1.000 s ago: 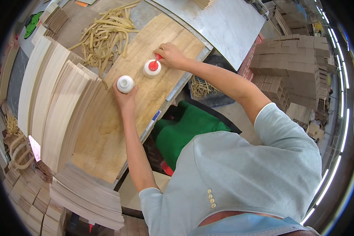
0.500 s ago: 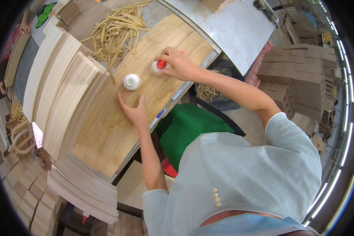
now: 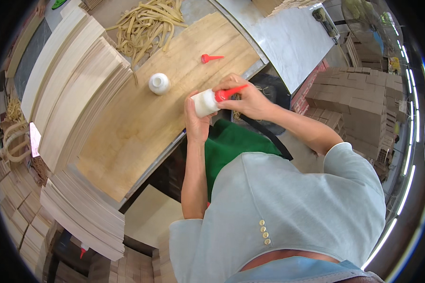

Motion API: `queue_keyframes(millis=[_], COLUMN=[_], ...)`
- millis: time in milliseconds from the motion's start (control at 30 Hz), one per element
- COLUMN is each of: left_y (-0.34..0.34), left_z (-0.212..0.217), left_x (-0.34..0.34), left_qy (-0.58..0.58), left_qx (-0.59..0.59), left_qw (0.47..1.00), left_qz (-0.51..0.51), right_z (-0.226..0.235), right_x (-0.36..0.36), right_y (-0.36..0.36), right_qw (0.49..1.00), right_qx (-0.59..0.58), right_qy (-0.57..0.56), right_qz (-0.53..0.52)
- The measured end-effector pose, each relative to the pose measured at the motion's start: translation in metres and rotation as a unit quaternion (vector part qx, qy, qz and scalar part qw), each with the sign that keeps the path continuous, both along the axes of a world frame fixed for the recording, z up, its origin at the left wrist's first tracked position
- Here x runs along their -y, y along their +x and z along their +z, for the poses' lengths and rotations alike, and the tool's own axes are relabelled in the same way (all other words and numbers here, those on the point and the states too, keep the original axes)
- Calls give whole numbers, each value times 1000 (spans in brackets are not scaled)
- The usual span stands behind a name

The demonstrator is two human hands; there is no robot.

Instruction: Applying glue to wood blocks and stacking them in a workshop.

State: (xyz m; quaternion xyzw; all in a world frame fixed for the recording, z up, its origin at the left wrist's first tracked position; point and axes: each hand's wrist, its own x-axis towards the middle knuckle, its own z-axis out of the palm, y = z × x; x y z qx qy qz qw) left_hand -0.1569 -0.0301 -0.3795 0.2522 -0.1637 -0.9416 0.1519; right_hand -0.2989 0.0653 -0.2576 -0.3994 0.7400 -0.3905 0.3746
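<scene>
A white squeeze bottle [image 3: 204, 104] is held tilted near the board's front edge, and my left hand [image 3: 196, 123] is wrapped round its body. The fingers of my right hand [image 3: 251, 101] close on the red nozzle cap [image 3: 227, 94] at the bottle's top, its pointed tip aimed to the right. To the left on the wooden board [image 3: 127, 132] stands a second white bottle [image 3: 159, 84], uncapped, its neck showing. A loose red nozzle cap [image 3: 211, 58] lies on the board beyond my hands.
Curved wooden slats [image 3: 87, 82] are stacked along the left of the board. A heap of yellowish strips [image 3: 148, 28] lies at the far side. A grey metal-topped table [image 3: 278, 37] adjoins at the far right, and stacked brown blocks [image 3: 347, 104] stand beyond it.
The bottle under my right hand has come off the board toward me and is tilted. My left hand has moved right, from beside the uncapped bottle, and taken hold of it.
</scene>
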Motion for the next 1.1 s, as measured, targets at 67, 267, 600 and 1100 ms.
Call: queue_keyframes(millis=[67, 267, 600, 1100], left_y=[8, 3, 6, -30], left_z=[-10, 5, 15, -22], left_x=[0, -5, -20, 4], left_qy=[-42, -223, -184, 79], left_qx=[23, 79, 177, 148], left_qw=[999, 971, 967, 985], left_qz=[10, -29, -16, -36], right_z=[12, 0, -42, -9], right_x=[-15, -30, -18, 29], right_y=[-10, -42, -15, -49], right_qw=[973, 818, 900, 878], right_qx=[214, 473, -16, -333], right_qy=[84, 320, 374, 229], right_qz=[-19, 66, 222, 256])
